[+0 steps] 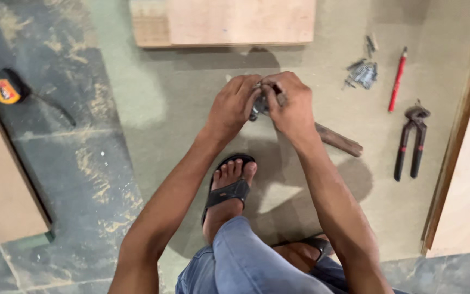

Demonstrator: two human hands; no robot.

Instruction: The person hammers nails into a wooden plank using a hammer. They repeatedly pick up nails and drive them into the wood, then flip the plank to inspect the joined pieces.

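I see my left hand [234,103] and right hand [289,103] pinched together on a small metal piece [258,109], the hammer's wooden handle [339,140] running rightward under the right wrist

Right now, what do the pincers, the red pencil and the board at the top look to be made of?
Pincers: dark dull metal head, likely steel; handles look coated, red and black. Red pencil: probably painted wood, glossy. Board: pale plywood-like sheet, matte, faint grain; its edge looks layered.
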